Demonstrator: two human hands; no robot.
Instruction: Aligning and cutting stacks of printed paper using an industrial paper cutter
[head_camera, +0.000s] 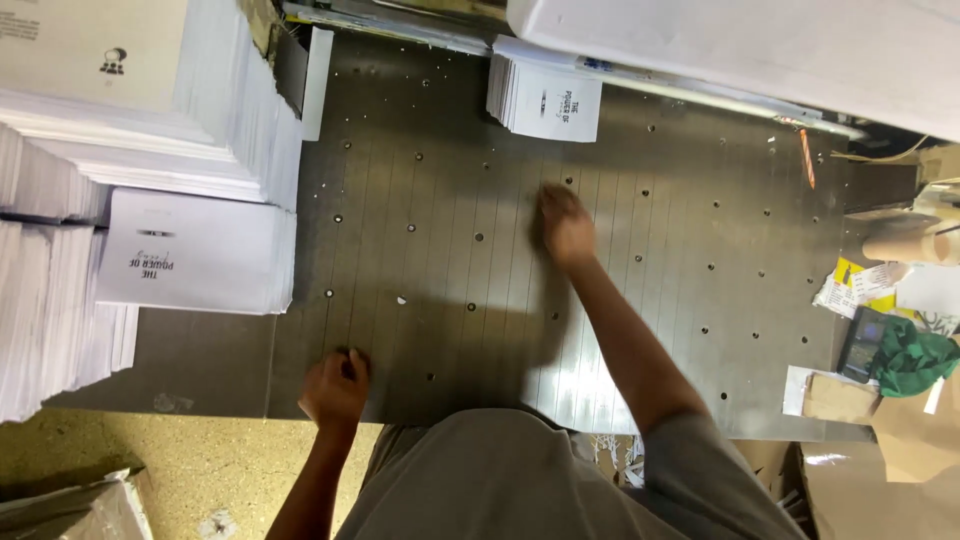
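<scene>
The right hand (566, 225) is reaching out flat, fingers loosely open, sweeping over the bare metal table (440, 290) toward the small stack of printed booklets (548, 98) sitting against the back fence, still apart from it. The left hand (337, 388) is curling closed at the table's near edge, gripping nothing visible. A careless one-handed pull risks fanning that stack, or knocking the tall white piles (190, 130) on the left.
</scene>
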